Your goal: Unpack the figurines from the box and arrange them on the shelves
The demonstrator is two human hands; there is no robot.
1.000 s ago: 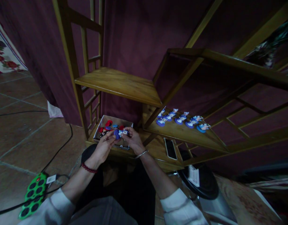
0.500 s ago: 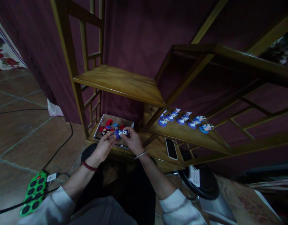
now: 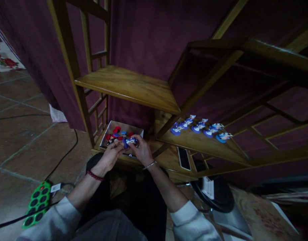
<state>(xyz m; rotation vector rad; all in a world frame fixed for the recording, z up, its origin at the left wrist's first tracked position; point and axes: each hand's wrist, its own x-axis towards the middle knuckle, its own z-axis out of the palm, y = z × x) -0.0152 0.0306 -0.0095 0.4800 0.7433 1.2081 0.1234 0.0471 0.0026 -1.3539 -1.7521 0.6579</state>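
Observation:
My left hand (image 3: 110,157), with a red bead bracelet (image 3: 95,175) at the wrist, and my right hand (image 3: 142,150), with a thin silver bracelet (image 3: 149,165), meet over a shallow cardboard box (image 3: 126,125). Between their fingertips is a small blue-and-white cartoon figure (image 3: 130,142) on a blue base, partly hidden by my fingers. The box holds a heap of small red, blue and dark pieces (image 3: 115,135). On the wooden shelf to the right stands a row of several similar blue-based figures (image 3: 199,129).
The box rests on a low wooden shelf (image 3: 169,164) of a bamboo-coloured rack, under a higher shelf (image 3: 128,88). A black phone (image 3: 184,159) lies nearby. Maroon cloth hangs behind. A green power strip (image 3: 37,204) and black cables lie on the tiled floor at left.
The whole view has drifted slightly, with the rack shifting right and up. My hands stay together on the figure over the box, and the figure's position in them looks nearly the same.

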